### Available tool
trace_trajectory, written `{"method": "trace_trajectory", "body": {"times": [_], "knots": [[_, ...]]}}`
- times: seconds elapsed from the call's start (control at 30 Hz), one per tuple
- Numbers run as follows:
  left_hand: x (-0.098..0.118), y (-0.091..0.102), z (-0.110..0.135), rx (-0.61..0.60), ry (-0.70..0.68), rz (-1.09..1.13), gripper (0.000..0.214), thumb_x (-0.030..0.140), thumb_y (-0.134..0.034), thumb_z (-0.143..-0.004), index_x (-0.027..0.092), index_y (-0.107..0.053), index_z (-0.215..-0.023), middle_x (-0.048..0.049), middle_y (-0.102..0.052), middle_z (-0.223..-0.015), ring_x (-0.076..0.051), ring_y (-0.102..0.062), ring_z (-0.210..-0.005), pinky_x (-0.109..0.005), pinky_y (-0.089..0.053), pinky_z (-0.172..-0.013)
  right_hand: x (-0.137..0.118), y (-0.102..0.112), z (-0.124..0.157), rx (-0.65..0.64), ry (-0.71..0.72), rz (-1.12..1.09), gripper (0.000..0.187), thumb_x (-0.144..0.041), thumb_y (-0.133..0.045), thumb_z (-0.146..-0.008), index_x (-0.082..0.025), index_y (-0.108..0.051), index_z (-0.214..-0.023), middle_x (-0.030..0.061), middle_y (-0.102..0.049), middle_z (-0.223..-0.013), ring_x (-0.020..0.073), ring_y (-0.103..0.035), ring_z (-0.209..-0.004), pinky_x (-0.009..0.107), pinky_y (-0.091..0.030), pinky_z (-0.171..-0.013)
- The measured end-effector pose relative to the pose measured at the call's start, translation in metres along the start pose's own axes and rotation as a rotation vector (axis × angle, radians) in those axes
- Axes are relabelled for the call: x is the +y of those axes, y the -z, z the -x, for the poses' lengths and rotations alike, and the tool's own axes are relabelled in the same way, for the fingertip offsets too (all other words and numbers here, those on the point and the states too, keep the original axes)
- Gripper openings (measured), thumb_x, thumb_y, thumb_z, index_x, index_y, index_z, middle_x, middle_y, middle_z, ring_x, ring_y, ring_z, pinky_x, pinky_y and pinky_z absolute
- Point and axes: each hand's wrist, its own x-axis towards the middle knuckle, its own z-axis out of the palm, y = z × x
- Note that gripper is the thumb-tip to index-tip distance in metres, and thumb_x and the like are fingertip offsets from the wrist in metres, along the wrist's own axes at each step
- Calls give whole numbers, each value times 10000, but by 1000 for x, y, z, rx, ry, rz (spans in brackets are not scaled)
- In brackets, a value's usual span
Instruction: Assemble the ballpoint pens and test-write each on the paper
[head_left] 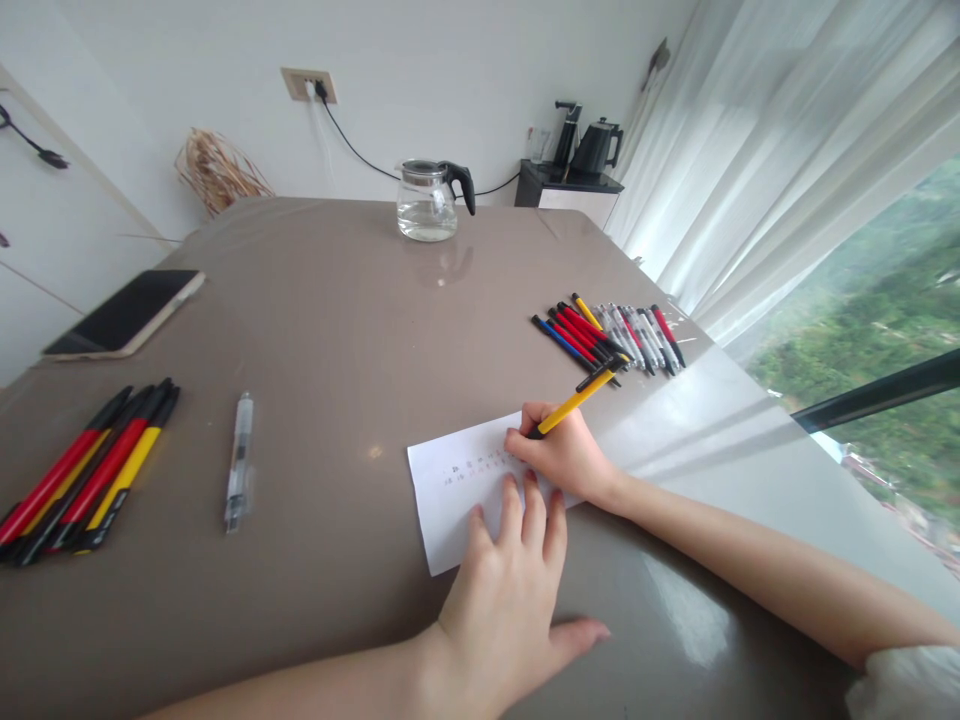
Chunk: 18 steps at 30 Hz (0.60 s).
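Paper [442, 510] lies under splayed left fingers [511, 510]; right fingers [525, 447] pinch a slim yellow pen [576, 403].

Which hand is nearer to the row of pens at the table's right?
Right. The right hand, holding a yellow pen, is just short of the row of pens; the left hand is farther from it, closer to the wearer, resting partly on the paper.

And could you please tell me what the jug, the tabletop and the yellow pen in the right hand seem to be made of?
Jug: clear, shiny, probably glass, as liquid shows through; clear plastic is possible.
Tabletop: glossy, perhaps lacquered or plastic-covered, since it mirrors the jug; core material unclear.
Yellow pen, in the right hand: likely smooth plastic, given its even colour.
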Motion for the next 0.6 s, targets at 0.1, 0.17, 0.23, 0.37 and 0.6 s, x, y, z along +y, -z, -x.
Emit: {"method": "trace_trajectory", "body": {"times": [0.1, 0.17, 0.23, 0.37, 0.6], "knots": [[0, 0, 0, -5, 1, 0, 791, 667, -224, -704, 134, -318, -1280, -179, -357, -1288, -346, -266, -1186, -488, -366, -826, 0, 0, 1, 2, 7, 11, 155, -190, -478, -612, -176, -376, -497, -55, -389, -445, 60, -329, -441, 189, -281, -426], [0, 0, 0, -12, -2, -6, 793, 669, -218, -704, 134, -318, -1280, -183, -358, -1286, -345, -266, -1186, -489, -365, -827, 0, 0, 1, -11, 13, 21, 160, -193, -482, -612, -174, -377, -494, -53, -387, -452, 59, -326, -446, 189, -278, -426], [0, 1, 1, -15, -5, -13, 796, 669, -211, -706, 129, -313, -1282, -189, -363, -1280, -344, -267, -1185, -489, -365, -827, 0, 0, 1, -23, 13, 21, 161, -199, -487, -615, -173, -383, -494, -52, -384, -455, 59, -323, -447, 189, -276, -424], [0, 4, 1, -22, -2, -26, 795, 670, -207, -707, 129, -319, -1279, -187, -376, -1272, -336, -276, -1184, -478, -379, -820, 2, 0, 0, 1, -9, -18, 164, -196, -475, -625, -174, -372, -499, -55, -378, -449, 59, -321, -443, 188, -273, -416], [1, 2, 2, -19, 6, -53, 790, 662, -174, -718, 130, -297, -1289, -178, -358, -1286, -330, -251, -1198, -480, -367, -837, 3, 0, 0, 17, -21, -29, 158, -187, -469, -624, -173, -366, -503, -59, -362, -447, 57, -306, -440, 187, -267, -411]]}}
